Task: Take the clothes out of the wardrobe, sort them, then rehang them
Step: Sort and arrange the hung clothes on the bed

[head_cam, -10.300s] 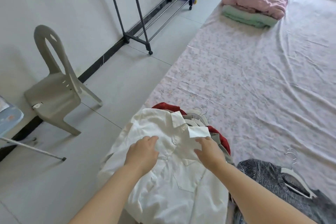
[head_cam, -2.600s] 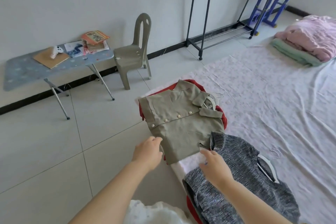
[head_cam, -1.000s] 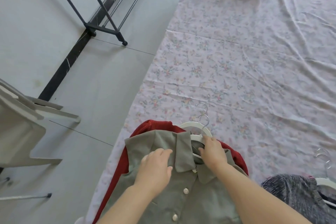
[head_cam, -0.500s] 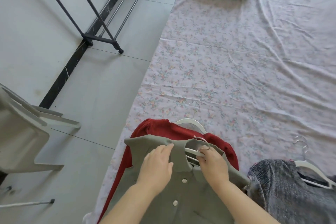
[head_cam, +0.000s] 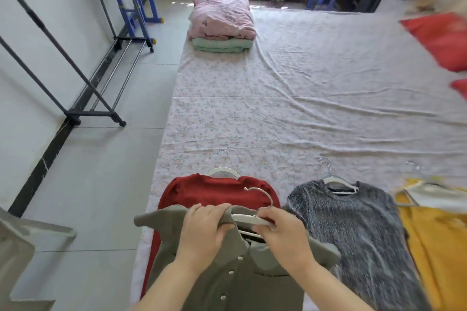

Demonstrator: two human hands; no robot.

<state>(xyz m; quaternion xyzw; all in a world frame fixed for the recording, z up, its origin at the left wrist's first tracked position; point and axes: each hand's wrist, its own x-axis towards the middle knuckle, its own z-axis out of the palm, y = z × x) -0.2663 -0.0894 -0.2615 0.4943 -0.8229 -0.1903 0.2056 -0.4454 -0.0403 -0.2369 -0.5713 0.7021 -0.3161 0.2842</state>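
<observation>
The olive-grey buttoned shirt (head_cam: 227, 283), on a white plastic hanger with a metal hook (head_cam: 249, 219), is held over the red knitted top (head_cam: 214, 192) at the near edge of the floral bedsheet (head_cam: 278, 108). The left hand (head_cam: 204, 231) grasps the shirt's collar. The right hand (head_cam: 284, 235) grasps the hanger. A grey marled jumper (head_cam: 353, 222) lies just beside them.

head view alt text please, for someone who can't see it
Two hands hold an olive shirt at its collar: the left hand grips the collar, the right hand holds the white hanger inside it. Under it a red top, and to the right a grey top and a yellow garment, lie on hangers on a floral sheet.
</observation>
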